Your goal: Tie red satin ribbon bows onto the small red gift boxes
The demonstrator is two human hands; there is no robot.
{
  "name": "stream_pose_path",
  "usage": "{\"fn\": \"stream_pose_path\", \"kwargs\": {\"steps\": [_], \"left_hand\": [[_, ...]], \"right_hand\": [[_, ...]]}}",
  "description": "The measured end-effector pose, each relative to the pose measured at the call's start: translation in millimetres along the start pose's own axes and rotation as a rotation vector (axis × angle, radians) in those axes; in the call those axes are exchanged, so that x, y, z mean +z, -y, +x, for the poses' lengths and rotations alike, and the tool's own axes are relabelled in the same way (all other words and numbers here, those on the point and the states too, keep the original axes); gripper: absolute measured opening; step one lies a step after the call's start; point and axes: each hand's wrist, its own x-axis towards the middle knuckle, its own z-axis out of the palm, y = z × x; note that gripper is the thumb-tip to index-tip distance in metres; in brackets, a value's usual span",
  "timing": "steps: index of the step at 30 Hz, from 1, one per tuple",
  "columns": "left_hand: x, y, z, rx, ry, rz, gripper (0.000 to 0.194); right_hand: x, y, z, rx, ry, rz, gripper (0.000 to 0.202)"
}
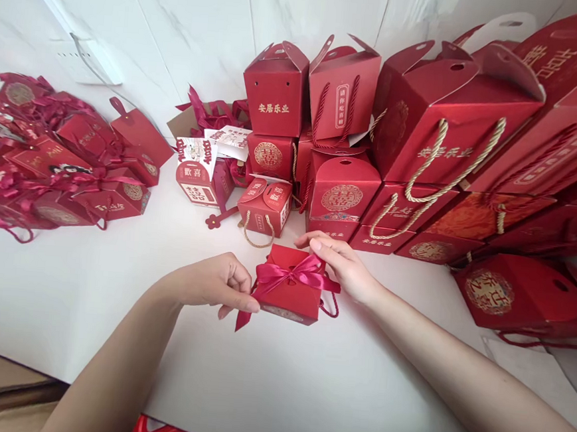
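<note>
A small red gift box [287,297] sits on the white table in front of me, closed, with a magenta ribbon [291,275] tied in a bow across its top. A dark red cord handle hangs at its right side. My left hand [223,285] pinches the ribbon's tail at the box's left front corner, fingers curled. At the far right corner is my right hand [337,260], its fingers stretched out and touching or nearly touching the box and bow.
Stacked red gift boxes [344,197] with rope handles stand along the tiled wall. A pile of ribboned red boxes [63,158] lies at the left. Behind the hands is a small box [265,207] with a cord loop. One larger box [517,294] rests at the right.
</note>
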Motion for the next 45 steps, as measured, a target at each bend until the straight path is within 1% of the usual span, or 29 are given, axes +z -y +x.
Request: {"fn": "stream_pose_path", "kwargs": {"steps": [1, 2, 3, 5, 6, 7, 8, 10, 12, 13, 15, 17, 18, 20, 21, 22, 24, 26, 29, 33, 35, 38, 41, 43, 45], "left_hand": [[-1.7, 1.9, 0.0, 0.026, -0.004, -0.006, 0.040], [-3.5, 3.6, -0.2, 0.066, -0.043, -0.019, 0.039], [-5.0, 4.7, -0.2, 0.115, -0.115, -0.037, 0.036], [-6.4, 5.2, 0.7, 0.211, -0.304, -0.070, 0.030], [-5.8, 4.8, 2.0, 0.246, -0.376, -0.077, 0.029], [-4.4, 4.2, 3.9, 0.270, -0.412, -0.078, 0.029], [-2.2, 3.5, 6.4, 0.289, -0.420, -0.084, 0.029], [3.2, 2.5, 12.4, 0.306, -0.398, -0.116, 0.026], [8.0, 2.6, 18.4, 0.312, -0.355, -0.170, 0.026], [9.6, 3.1, 20.9, 0.317, -0.322, -0.198, 0.027], [11.0, 5.0, 24.6, 0.329, -0.266, -0.254, 0.031], [10.7, 7.5, 27.1, 0.335, -0.259, -0.309, 0.036], [10.5, 8.7, 28.2, 0.336, -0.272, -0.337, 0.039], [10.8, 10.5, 30.4, 0.336, -0.298, -0.394, 0.041], [11.4, 11.0, 31.6, 0.336, -0.305, -0.419, 0.042], [12.5, 11.2, 33.0, 0.333, -0.311, -0.444, 0.042], [15.5, 10.9, 36.0, 0.326, -0.313, -0.492, 0.041], [19.1, 10.5, 39.7, 0.325, -0.301, -0.543, 0.039], [23.4, 10.6, 44.9, 0.324, -0.289, -0.614, 0.037], [24.9, 10.8, 46.6, 0.326, -0.318, -0.644, 0.036], [24.3, 10.1, 44.7, 0.343, -0.360, -0.610, 0.038], [23.5, 7.1, 39.8, 0.339, -0.446, -0.529, 0.043], [24.2, 1.6, 33.7, 0.295, -0.554, -0.432, 0.047], [25.7, -2.1, 29.5, 0.281, -0.629, -0.353, 0.049], [27.4, -4.7, 25.7, 0.272, -0.679, -0.270, 0.049]], "right_hand": [[-0.5, 0.1, -0.5, 0.017, 0.009, 0.034, 0.040], [-0.9, 0.2, -1.2, 0.029, 0.018, 0.072, 0.039], [-1.1, 0.5, -2.0, 0.034, 0.027, 0.109, 0.039], [-0.6, 0.9, -3.8, 0.034, 0.052, 0.163, 0.035], [0.0, 0.8, -4.5, 0.032, 0.063, 0.176, 0.033], [0.6, 0.5, -4.9, 0.029, 0.072, 0.178, 0.031], [1.3, 0.0, -5.2, 0.025, 0.078, 0.169, 0.030], [2.3, -1.4, -5.0, 0.019, 0.090, 0.136, 0.030], [2.8, -1.5, -5.0, 0.007, 0.086, 0.085, 0.028], [3.1, -0.3, -5.5, -0.021, 0.060, 0.039, 0.025], [5.2, 5.3, -8.9, -0.159, -0.043, -0.136, 0.017], [10.6, 13.7, -15.9, -0.395, -0.103, -0.413, 0.010], [14.8, 17.8, -20.4, -0.526, -0.076, -0.568, 0.008], [25.9, 23.3, -30.0, -0.768, 0.079, -0.854, 0.006], [32.1, 23.9, -34.3, -0.859, 0.144, -0.983, 0.005], [38.0, 23.1, -37.9, -0.933, 0.171, -1.102, 0.005], [47.7, 18.5, -42.1, -1.014, 0.160, -1.275, 0.010], [52.9, 12.5, -42.3, -1.030, 0.142, -1.375, 0.014], [54.4, 6.3, -39.6, -1.011, 0.157, -1.468, 0.017], [52.9, 3.5, -38.2, -1.003, 0.196, -1.481, 0.026], [51.5, 4.2, -38.1, -1.024, 0.207, -1.429, 0.030], [48.2, 9.3, -37.2, -1.041, 0.244, -1.283, 0.029], [44.7, 18.3, -36.4, -0.976, 0.319, -1.156, 0.027], [42.9, 24.8, -36.6, -0.921, 0.370, -1.110, 0.027], [41.6, 30.8, -37.3, -0.883, 0.410, -1.072, 0.027]]}}
